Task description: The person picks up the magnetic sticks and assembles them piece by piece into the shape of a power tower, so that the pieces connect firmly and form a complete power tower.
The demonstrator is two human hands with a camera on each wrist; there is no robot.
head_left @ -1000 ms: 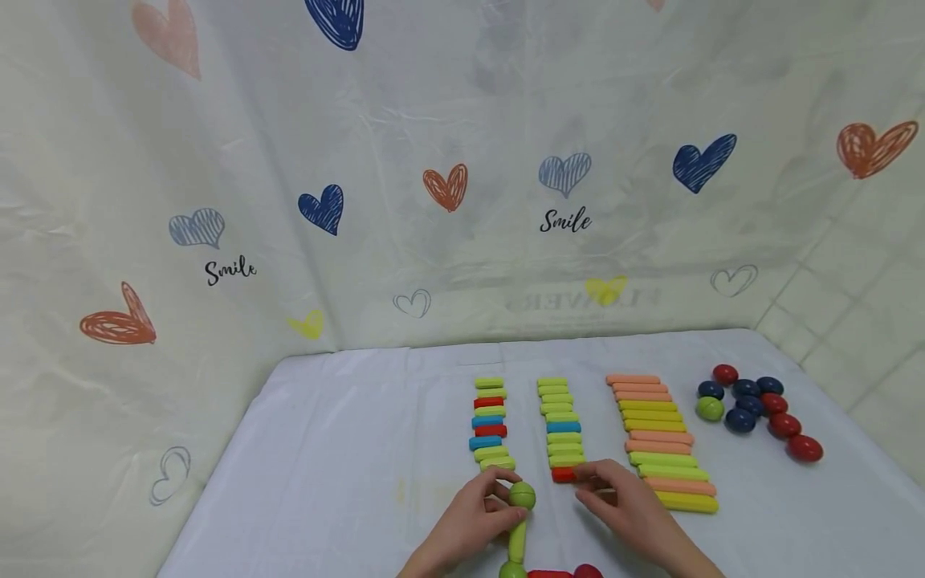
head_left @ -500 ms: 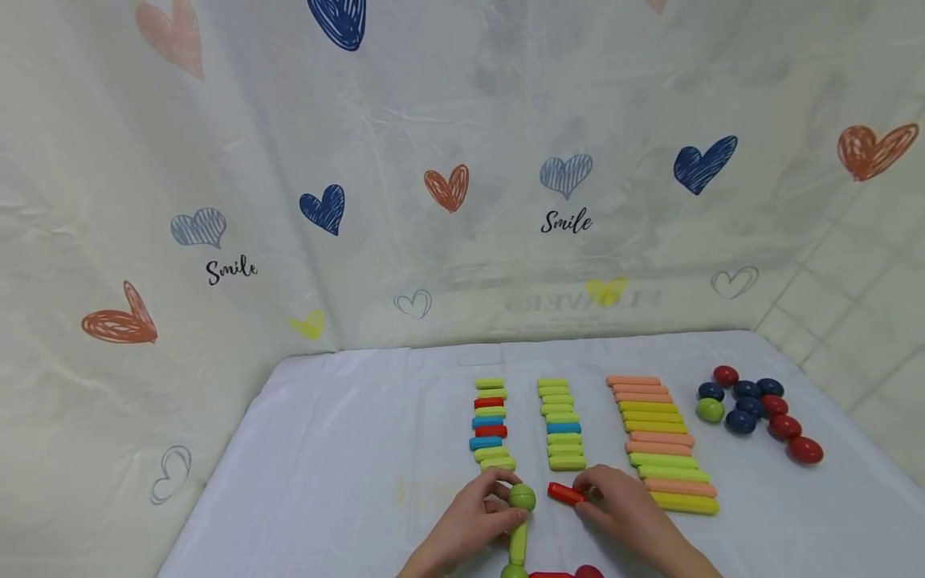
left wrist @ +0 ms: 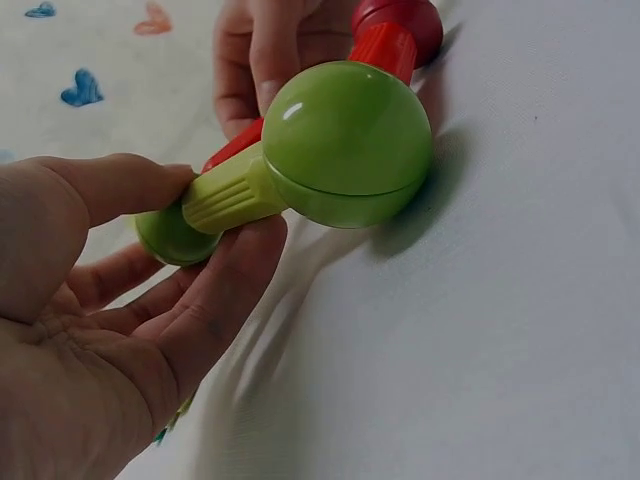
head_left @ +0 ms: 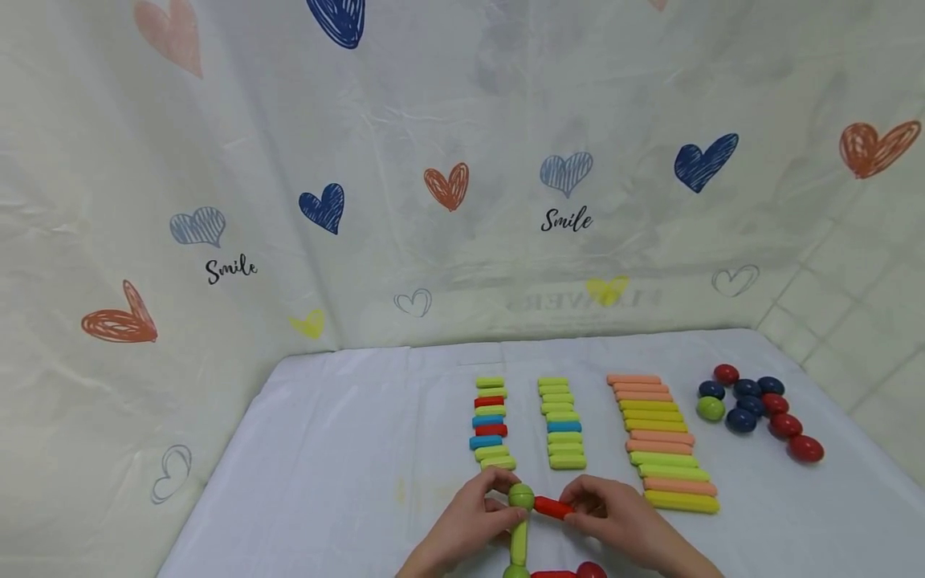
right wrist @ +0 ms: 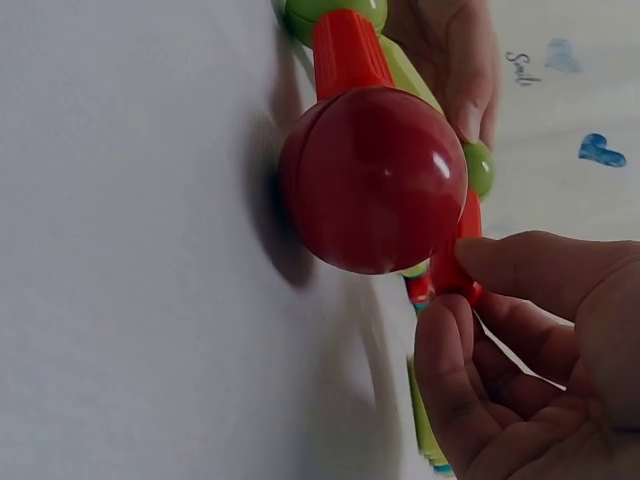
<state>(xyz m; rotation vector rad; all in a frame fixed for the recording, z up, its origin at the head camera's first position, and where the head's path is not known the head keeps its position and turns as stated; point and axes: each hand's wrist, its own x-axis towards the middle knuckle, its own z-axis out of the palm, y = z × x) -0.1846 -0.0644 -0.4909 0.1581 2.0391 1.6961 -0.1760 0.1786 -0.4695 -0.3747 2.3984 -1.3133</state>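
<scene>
My left hand (head_left: 470,518) holds a light-green rod (head_left: 519,544) close to its far green ball (head_left: 521,495). In the left wrist view, thumb and fingers pinch the rod beside that ball (left wrist: 175,238). A second green ball (left wrist: 345,140) caps the near end. From it, a red rod (head_left: 552,575) runs right to a dark red ball (right wrist: 370,180). My right hand (head_left: 621,514) pinches a short red rod (head_left: 552,507) between thumb and fingers. This rod's left end meets the far green ball; whether it is seated inside cannot be told.
Beyond the hands lie two columns of short rods, one mixed (head_left: 491,430) and one mostly green (head_left: 565,438). Longer orange, yellow and green rods (head_left: 661,437) form a column on the right. Several blue, red and green balls (head_left: 749,407) cluster farther right. A printed cloth (head_left: 462,241) hangs behind.
The right hand has drawn the red rod from the near end of the mostly green column and carried it left to the far green ball. The left hand has stayed almost still.
</scene>
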